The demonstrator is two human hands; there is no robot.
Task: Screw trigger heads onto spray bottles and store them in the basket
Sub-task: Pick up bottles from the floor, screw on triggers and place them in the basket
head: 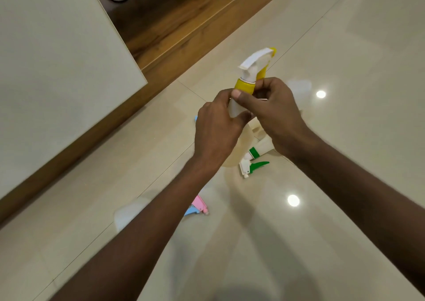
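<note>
Yellow plastic marks the screw collar (245, 86) and lever of a white trigger head (255, 64) seated on a pale, translucent spray bottle (236, 144), held in the air above a glossy cream tiled floor (345, 47). The left hand (216, 128) wraps the bottle's neck and shoulder, fingers curled round it, thumb lying across the front. The right hand (273, 107) pinches the ribbed yellow collar between thumb and fingertips, wrist bent inward; both forearms reach in from the lower edge of the view. On the floor below, a second bottle (264, 145) lies on its side with a green-collared trigger head (251, 162) fitted, its green lever pointing right. Nearer the camera, a pink and blue trigger head (198, 206) rests beside a blurred white shape partly hidden by the left forearm. A wood-grain cabinet base (174, 24) and a smooth off-white panel (53, 59) run along the left. Two ceiling lights glare off the polished tiles.
</note>
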